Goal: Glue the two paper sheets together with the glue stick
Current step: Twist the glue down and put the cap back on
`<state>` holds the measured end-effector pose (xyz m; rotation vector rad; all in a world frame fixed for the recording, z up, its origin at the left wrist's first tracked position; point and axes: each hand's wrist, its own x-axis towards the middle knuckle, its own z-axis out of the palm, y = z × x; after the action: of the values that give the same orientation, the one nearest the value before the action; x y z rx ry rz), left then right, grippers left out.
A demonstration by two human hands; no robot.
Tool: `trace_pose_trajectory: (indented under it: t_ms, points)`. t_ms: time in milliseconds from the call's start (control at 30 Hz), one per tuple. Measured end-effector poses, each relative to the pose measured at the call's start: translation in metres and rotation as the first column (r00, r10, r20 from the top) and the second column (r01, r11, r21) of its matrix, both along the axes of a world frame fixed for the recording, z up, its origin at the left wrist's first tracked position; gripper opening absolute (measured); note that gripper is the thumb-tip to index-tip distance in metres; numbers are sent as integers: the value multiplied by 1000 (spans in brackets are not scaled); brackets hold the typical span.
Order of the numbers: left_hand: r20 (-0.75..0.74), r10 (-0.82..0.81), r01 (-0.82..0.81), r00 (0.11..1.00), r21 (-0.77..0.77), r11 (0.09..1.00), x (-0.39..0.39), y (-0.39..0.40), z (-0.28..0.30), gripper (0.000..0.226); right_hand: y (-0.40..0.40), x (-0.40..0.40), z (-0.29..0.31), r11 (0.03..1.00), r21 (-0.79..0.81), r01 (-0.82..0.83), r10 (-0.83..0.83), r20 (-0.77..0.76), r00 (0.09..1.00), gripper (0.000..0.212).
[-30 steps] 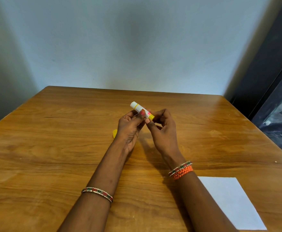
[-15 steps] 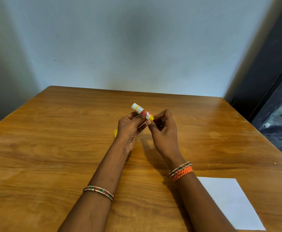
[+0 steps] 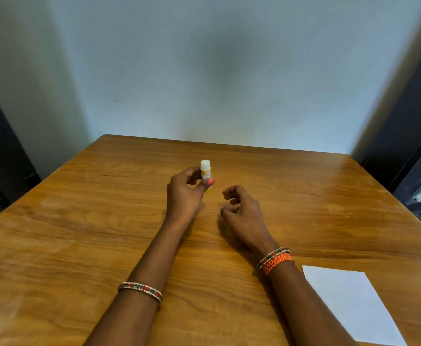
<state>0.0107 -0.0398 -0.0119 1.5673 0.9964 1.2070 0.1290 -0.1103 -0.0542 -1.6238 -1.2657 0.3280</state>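
Moved since 0.5 s ago: glue stick [image 3: 206,174] swung from a slant to near upright; right hand [image 3: 242,209] parted from it, now down and to the right.

Item 1, glue stick: held above the table [image 3: 84,221] at centre, long axis close to vertical, bare white glue end up, yellow base down behind the thumb. No cap on the top end; cap not identifiable with certainty.

Item 2, left hand [image 3: 183,193]: pinches the tube, thumb across the front, fingers curled behind. Sole holder.

Item 3, right hand: holds nothing, fingers loosely curled, thumb apart from them, hovering just over the table, near the stick but clear of it.

Item 4, paper sheet [image 3: 349,303]: white, flat on the table at the near right corner, partly cut off by the frame edge. Only 1 sheet distinguishable; whether a 2nd lies under it, cannot tell.

Key relation: paper lies well apart from the stick, toward the body and to the right, beside the right forearm. Right hand nearer the paper; left hand has the glue.

Judged next need: stick tipped over so the glue end points down, and stick and paper brought together, probably with the free right hand steadying or fetching the sheet.
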Motion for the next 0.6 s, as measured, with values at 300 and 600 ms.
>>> trace_pose_trajectory:
  t_ms: [300,600]
  points:
    - [-301,131,-79,945,178,981,-47,23,-22,38,22,-25,-2,969,-233,80,3,335,942,55]
    - [-395,170,-63,903,269,961,-48,29,-36,37,31,-30,-2,991,-114,-66,90,218,972,22]
